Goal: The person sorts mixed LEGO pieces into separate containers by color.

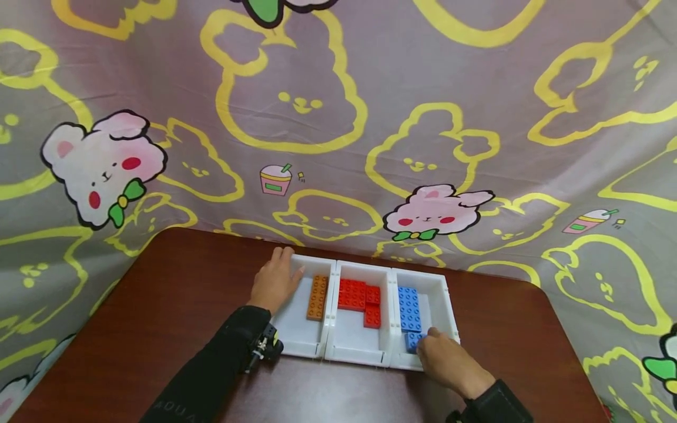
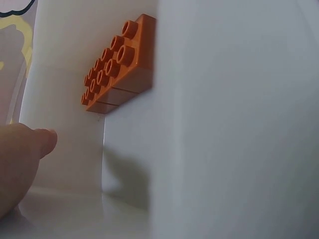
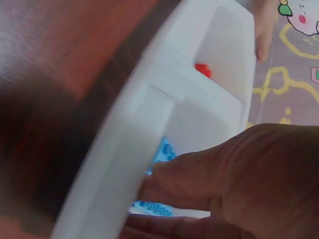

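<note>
My left hand [image 1: 274,282] holds the left wall of the left white bin [image 1: 288,348], fingers at the far corner and thumb inside. In that bin an orange toy building brick [image 1: 317,298] lies against the right wall, apart from the hand. My right hand [image 1: 446,359] reaches over the near right corner of the right bin [image 1: 443,288] and pinches a small blue brick [image 1: 412,342]. Its fingertips are partly hidden in the head view. Just beyond lies a longer blue brick area [image 1: 409,308]. In the right wrist view blue studs [image 3: 167,149] show beside the fingers.
Between these bins, the middle bin [image 1: 354,351] holds red bricks [image 1: 352,294] grouped at its far side. All three bins stand side by side on a dark brown table [image 1: 158,311]. Behind the table hangs a patterned cloth [image 1: 317,117].
</note>
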Available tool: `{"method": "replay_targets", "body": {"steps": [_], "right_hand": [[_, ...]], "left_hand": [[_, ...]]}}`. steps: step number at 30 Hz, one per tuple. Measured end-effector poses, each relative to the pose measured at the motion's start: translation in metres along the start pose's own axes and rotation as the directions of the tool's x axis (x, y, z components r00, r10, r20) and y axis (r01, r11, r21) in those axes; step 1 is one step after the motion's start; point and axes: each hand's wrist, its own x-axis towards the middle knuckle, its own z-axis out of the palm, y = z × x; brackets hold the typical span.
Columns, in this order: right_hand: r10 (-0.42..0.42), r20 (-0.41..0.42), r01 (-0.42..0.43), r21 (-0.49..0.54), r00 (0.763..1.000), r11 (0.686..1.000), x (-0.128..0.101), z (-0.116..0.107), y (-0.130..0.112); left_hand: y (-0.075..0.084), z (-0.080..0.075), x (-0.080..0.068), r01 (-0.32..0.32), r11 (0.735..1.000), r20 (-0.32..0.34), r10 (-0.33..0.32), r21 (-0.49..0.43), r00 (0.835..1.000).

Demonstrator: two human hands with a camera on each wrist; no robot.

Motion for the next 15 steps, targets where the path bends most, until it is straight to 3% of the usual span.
{"method": "replay_targets", "body": {"steps": [4,7,12,15], "right_hand": [[-0.135,-0.03,0.137,0.061,0.99,0.989,-0.0017,0.0075,0.003],[-0.211,-0.007,0.21,0.089,0.978,0.974,-0.0004,0.0089,0.0039],[-0.221,0.024,0.216,0.138,0.975,0.967,0.0007,0.0077,0.0029],[-0.161,0.032,0.151,0.198,0.986,0.968,0.0001,0.0054,0.002]], "left_hand": [[-0.0008,0.0008,-0.0001,0.008,1.0,0.017,-0.008,0.003,1.0],[-0.001,0.0014,-0.0001,0.01,1.0,0.016,-0.01,0.005,1.0],[-0.0015,0.0017,0.0,-0.007,1.0,-0.008,0.008,0.011,1.0],[-0.0017,0.0019,0.0003,-0.017,1.0,-0.016,0.018,0.015,1.0]]}}
